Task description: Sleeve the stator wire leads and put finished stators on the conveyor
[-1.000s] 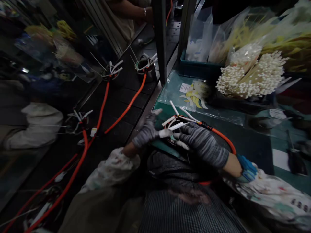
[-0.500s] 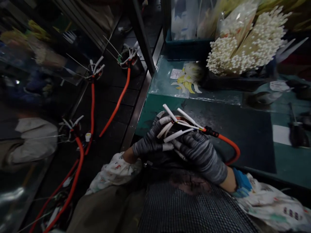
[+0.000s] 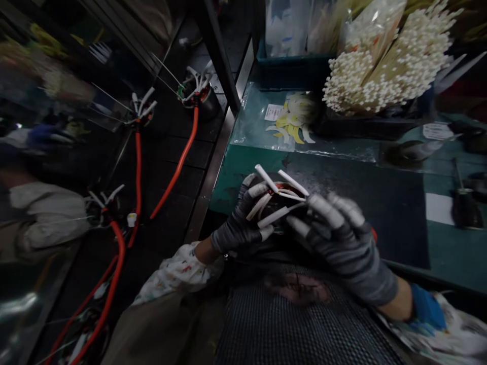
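My left hand [image 3: 241,218], in a grey glove with white fingertips, is wrapped round the left side of a wire coil assembly [image 3: 281,190]. White sleeves [image 3: 273,217] and copper wires stick out of the assembly's top. My right hand [image 3: 342,238], gloved the same way, is at the right end of the wires with its fingers apart and slightly blurred. It covers the black joint and most of the orange tube; whether it touches the wires is hard to tell.
Similar coils with orange tubes [image 3: 139,172] sit on the dark conveyor [image 3: 178,187] at left. Across it shows another person's sleeve [image 3: 49,208]. Beyond the green table [image 3: 236,167] stand a blue bin [image 3: 292,71] and a bundle of white-tipped sticks [image 3: 391,66]. A metal post [image 3: 218,45] rises beside them.
My right hand has moved right and its fingers have spread, now covering the joint and orange tube. My left hand keeps its hold. The coils on the conveyor have shifted slightly left in view.
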Tool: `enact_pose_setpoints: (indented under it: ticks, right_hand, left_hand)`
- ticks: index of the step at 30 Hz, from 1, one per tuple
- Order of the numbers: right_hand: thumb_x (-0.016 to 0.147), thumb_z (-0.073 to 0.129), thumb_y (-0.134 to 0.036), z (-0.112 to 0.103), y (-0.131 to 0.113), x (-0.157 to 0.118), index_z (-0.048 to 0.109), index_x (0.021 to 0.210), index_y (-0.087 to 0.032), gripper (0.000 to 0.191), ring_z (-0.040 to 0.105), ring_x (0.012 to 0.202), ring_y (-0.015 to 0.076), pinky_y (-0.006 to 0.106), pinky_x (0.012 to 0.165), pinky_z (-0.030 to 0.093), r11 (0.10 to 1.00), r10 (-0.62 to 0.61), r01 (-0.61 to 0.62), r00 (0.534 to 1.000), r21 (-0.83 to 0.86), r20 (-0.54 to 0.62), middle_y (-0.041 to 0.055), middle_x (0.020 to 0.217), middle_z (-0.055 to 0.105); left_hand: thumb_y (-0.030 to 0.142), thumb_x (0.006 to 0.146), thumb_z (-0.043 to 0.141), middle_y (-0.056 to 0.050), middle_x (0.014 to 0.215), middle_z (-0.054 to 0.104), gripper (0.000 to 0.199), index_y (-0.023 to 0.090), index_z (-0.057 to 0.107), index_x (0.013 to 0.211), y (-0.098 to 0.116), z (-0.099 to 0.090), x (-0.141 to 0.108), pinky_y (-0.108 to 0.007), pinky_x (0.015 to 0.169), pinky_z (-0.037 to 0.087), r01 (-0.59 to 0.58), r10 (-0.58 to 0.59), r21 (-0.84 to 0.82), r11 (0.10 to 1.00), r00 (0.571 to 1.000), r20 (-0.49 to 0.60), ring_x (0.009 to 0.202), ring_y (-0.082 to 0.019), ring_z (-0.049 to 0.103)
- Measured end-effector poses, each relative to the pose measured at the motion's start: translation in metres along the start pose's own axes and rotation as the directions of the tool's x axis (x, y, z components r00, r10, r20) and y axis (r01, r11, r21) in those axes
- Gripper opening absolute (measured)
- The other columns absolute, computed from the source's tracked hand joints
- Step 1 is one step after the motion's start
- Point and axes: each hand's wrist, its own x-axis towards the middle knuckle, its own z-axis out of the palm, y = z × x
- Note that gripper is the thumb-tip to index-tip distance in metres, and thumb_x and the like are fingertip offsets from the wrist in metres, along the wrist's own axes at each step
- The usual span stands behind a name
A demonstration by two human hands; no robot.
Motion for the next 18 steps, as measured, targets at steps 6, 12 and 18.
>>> enact_pose_setpoints:
  ticks: [6,12,18]
  right_hand:
    - [0.103,0.065,-0.035,0.012,0.021,0.001,0.034,0.167,-0.043,0.072,0.044,0.153,0.0342,0.056,0.124,0.044,0.989,0.125,-0.137,0.972,0.053,0.197,0.0023,0.171,0.044]
    - [0.095,0.075,-0.048,0.021,0.03,-0.009,0.04,0.163,-0.04,0.077,0.052,0.146,0.0423,0.063,0.121,0.045,0.958,0.18,-0.215,0.965,0.187,0.191,0.0072,0.169,0.046]
    - [0.093,0.079,-0.04,0.014,0.022,-0.005,0.061,0.148,-0.036,0.058,0.048,0.149,0.0436,0.065,0.12,0.043,0.968,0.185,-0.217,0.957,0.125,0.224,0.0084,0.169,0.045]
  left_hand:
    - [0.021,0.083,0.075,-0.007,0.166,0.043,0.096,0.038,0.028,0.165,0.002,0.02,0.006,-0.068,0.135,0.022,-0.15,0.156,0.204,0.967,0.988,-0.014,0.168,-0.038,0.008]
    - [0.029,0.075,0.083,-0.007,0.169,0.042,0.094,0.036,0.042,0.16,0.002,0.016,0.016,-0.069,0.135,0.02,-0.057,0.053,0.145,0.988,0.998,0.031,0.167,-0.045,0.012]
    - [0.032,0.078,0.084,-0.012,0.172,0.029,0.101,0.034,0.029,0.163,-0.001,0.034,0.007,-0.066,0.133,0.028,-0.067,0.086,0.137,0.988,0.987,-0.133,0.167,-0.042,0.014]
